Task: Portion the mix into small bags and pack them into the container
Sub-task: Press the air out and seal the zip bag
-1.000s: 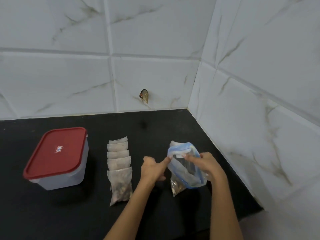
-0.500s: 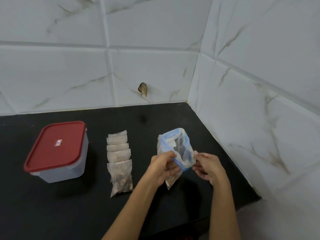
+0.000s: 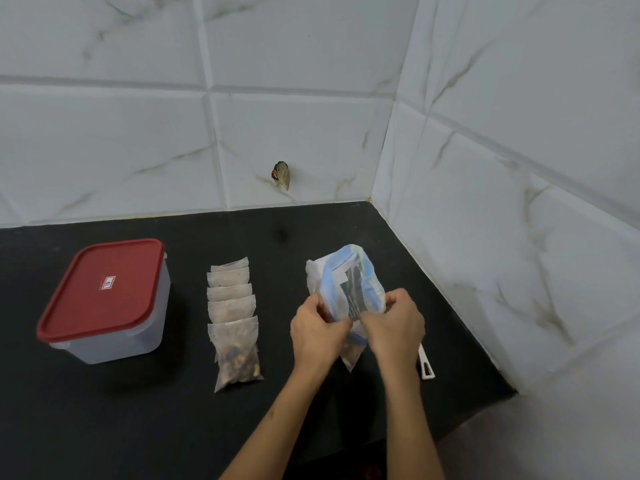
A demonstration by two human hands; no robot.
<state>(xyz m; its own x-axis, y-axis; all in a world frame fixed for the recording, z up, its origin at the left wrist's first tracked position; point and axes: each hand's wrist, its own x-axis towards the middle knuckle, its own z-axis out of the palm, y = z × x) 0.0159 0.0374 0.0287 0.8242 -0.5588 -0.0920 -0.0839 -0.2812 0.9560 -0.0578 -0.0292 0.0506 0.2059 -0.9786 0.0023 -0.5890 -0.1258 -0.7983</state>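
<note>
Black counter (image 3: 104, 427) | left hand (image 3: 317, 332), right hand (image 3: 394, 323): each grip pinching zip bag (image 3: 346, 282) rim, forearms angled inward

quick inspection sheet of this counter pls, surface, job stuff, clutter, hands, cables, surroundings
surface: black counter, in a tiled corner
job's things: container at left, red lid on; five small bags overlapping in a row, nearest filled with mix; zip bag held upright
clutter: white handle beside the right hand
hands: left hand and right hand both grip the zip bag
cables: nothing seen
surroundings: marbled tiles; small brown thing on the wall
</note>
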